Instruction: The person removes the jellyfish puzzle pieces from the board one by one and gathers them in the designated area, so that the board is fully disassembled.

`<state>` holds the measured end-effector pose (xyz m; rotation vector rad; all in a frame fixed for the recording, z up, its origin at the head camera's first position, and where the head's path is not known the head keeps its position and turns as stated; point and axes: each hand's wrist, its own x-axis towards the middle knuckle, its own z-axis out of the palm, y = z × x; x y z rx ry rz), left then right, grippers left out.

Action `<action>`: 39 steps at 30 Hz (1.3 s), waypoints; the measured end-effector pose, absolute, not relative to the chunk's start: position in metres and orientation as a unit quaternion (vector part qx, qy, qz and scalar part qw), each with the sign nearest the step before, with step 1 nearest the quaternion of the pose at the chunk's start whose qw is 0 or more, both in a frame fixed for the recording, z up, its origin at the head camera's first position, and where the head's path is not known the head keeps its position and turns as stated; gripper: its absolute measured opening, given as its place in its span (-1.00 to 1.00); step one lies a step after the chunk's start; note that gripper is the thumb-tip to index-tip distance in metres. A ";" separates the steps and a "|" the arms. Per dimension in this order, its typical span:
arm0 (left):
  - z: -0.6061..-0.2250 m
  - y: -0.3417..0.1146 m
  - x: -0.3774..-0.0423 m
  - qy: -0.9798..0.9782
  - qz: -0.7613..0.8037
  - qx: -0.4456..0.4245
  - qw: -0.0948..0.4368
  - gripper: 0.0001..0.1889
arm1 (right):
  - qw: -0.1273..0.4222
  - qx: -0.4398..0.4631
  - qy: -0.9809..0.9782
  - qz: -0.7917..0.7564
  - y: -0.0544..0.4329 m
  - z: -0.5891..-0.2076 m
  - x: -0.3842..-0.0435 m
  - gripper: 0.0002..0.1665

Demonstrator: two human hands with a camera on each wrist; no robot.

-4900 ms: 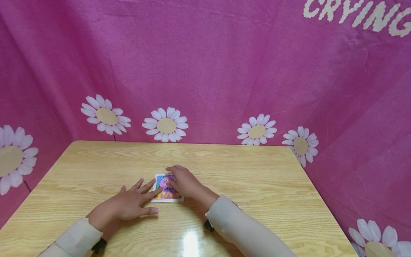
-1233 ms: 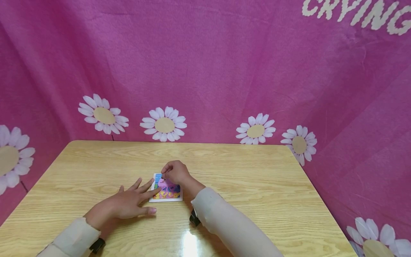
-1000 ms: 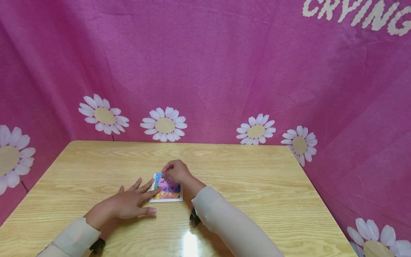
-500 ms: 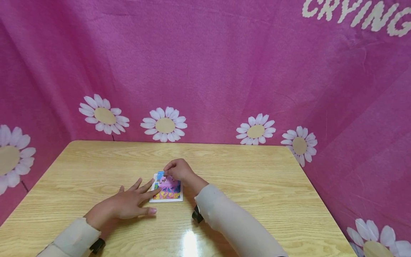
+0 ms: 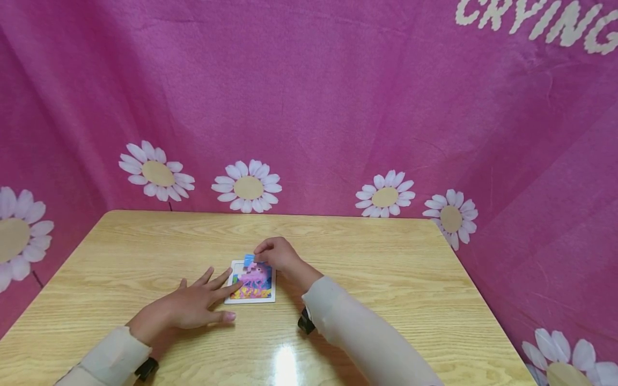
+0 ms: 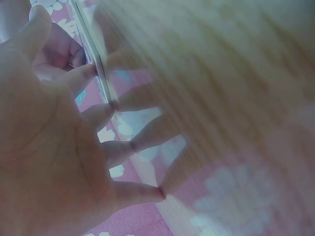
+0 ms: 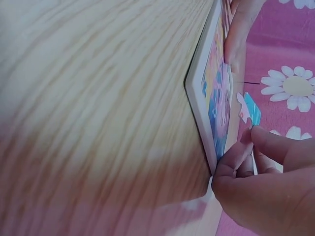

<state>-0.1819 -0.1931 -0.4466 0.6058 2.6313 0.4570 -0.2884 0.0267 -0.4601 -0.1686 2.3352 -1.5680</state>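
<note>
A small square jigsaw puzzle in a white frame (image 5: 250, 301) lies on the table, its picture pink, blue and yellow. My right hand (image 5: 284, 256) pinches a blue-and-pink puzzle piece (image 7: 252, 109) between thumb and index finger, raised over the puzzle's far edge. A pale gap shows in the puzzle's upper left part. My left hand (image 5: 190, 305) is spread out, with fingertips resting at the puzzle's left side. In the left wrist view the straight fingers of the left hand (image 6: 54, 147) reach down to the tabletop and the frame's edge.
The puzzle rests on a light wood-grain table (image 5: 376, 279). A pink cloth backdrop (image 5: 309, 107) with white daisies hangs behind and at both sides of it. A bright light reflection shows on the tabletop near the front.
My right hand has pulled the blue-and-pink puzzle piece up out of the puzzle's upper left and drifted slightly right and away, uncovering the pale gap. My left hand has stayed in place.
</note>
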 end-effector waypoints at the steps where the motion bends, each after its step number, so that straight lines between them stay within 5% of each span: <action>1: -0.447 -0.193 -0.182 0.941 0.164 0.217 0.200 -0.15 | 0.162 -0.059 0.817 -0.551 0.028 -0.461 -0.289 -0.97; 39: -0.446 -0.193 -0.181 0.941 0.170 0.214 0.199 -0.14 | 0.125 -0.113 0.851 -0.497 0.091 -0.465 -0.284 -0.80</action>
